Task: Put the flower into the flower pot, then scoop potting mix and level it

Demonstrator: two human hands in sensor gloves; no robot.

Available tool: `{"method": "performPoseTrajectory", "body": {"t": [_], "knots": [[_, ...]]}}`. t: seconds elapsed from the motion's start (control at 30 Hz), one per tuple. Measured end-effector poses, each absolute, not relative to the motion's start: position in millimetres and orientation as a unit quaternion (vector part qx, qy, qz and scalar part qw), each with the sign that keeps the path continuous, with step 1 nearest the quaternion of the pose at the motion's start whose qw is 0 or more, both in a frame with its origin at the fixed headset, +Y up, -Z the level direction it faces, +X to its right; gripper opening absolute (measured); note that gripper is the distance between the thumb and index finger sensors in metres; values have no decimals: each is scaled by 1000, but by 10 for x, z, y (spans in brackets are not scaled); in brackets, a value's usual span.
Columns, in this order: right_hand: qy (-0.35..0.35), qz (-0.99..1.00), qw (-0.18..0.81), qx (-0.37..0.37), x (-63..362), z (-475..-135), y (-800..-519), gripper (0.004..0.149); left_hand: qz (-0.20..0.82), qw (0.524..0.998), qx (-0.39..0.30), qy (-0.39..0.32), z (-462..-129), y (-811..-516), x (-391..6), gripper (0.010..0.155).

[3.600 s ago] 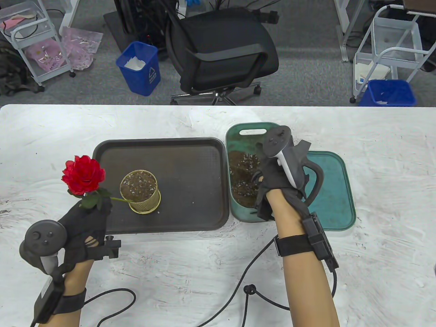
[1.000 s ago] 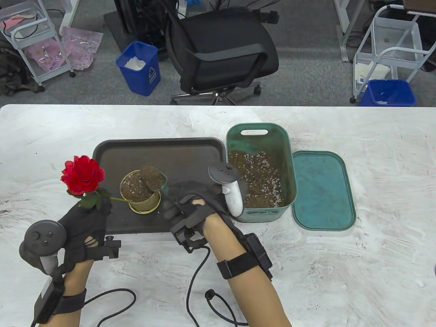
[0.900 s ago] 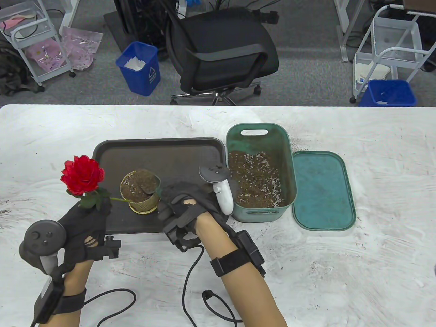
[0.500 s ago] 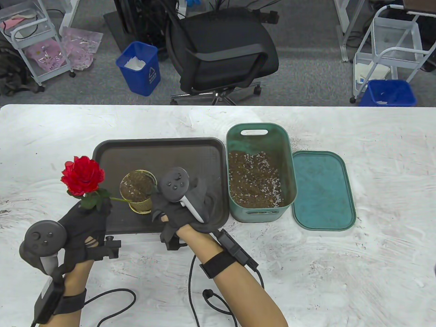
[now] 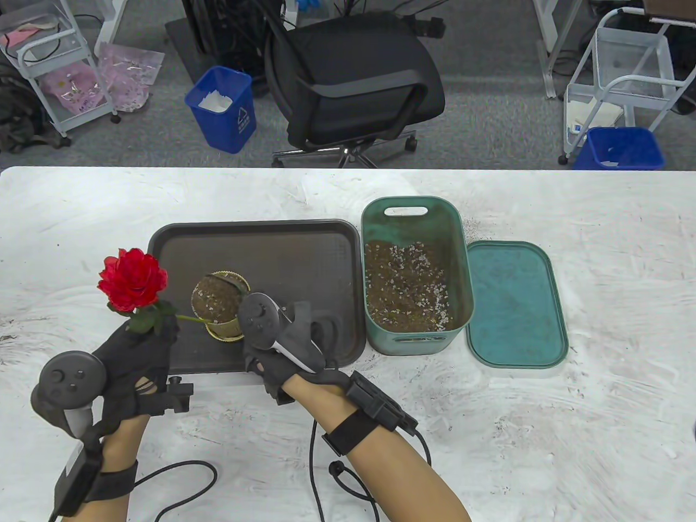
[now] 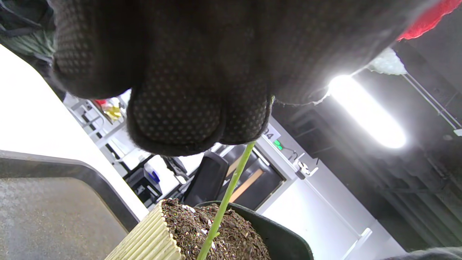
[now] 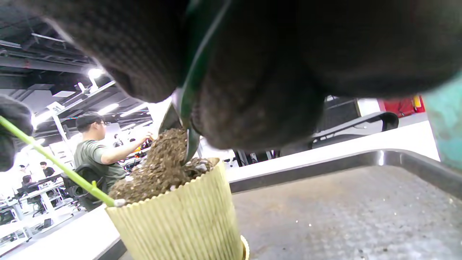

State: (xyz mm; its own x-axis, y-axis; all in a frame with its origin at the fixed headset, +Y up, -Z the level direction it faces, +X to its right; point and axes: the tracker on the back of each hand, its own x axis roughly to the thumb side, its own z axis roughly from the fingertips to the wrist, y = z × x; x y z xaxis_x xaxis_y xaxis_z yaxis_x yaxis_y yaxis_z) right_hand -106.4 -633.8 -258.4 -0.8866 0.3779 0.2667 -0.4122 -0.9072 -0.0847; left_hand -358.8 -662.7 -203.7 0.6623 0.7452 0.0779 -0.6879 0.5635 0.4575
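A red flower [image 5: 132,280] on a green stem [image 6: 231,184] leans left out of the ribbed yellow pot [image 5: 220,321]. My left hand [image 5: 149,331] pinches the stem just under the leaves. The stem's foot stands in the soil [image 6: 223,231] in the pot. My right hand [image 5: 263,356] is at the pot's right side and grips a green scoop [image 7: 190,97]. The scoop is tipped over the pot's rim, and potting mix [image 7: 162,162] lies heaped above the rim. In the table view the tracker hides most of the scoop.
The pot stands on a brown tray [image 5: 272,250]. To its right is a green bin [image 5: 462,261] of potting mix, and the bin's lid [image 5: 514,304] lies flat further right. Glove cables trail over the near table. An office chair stands behind the far edge.
My right hand brought the loaded scoop from the bin to the pot and turned it over the rim; soil now mounds there. The left hand and the flower have stayed still.
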Motion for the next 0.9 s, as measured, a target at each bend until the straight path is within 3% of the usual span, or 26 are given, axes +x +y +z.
{"method": "performPoseTrajectory", "body": {"t": [0.37, 0.57, 0.9], "knots": [[-114, 973, 142, 142, -1006, -2568, -6329, 52, 405, 882, 231, 61, -2035, -6626, -3582, 42], [-118, 972, 159, 123, -879, -2612, -6273, 52, 408, 881, 230, 63, -2037, -6631, -3590, 42], [-120, 967, 220, 45, -258, -2652, -5907, 52, 407, 882, 231, 61, -2032, -6629, -3580, 42]]}}
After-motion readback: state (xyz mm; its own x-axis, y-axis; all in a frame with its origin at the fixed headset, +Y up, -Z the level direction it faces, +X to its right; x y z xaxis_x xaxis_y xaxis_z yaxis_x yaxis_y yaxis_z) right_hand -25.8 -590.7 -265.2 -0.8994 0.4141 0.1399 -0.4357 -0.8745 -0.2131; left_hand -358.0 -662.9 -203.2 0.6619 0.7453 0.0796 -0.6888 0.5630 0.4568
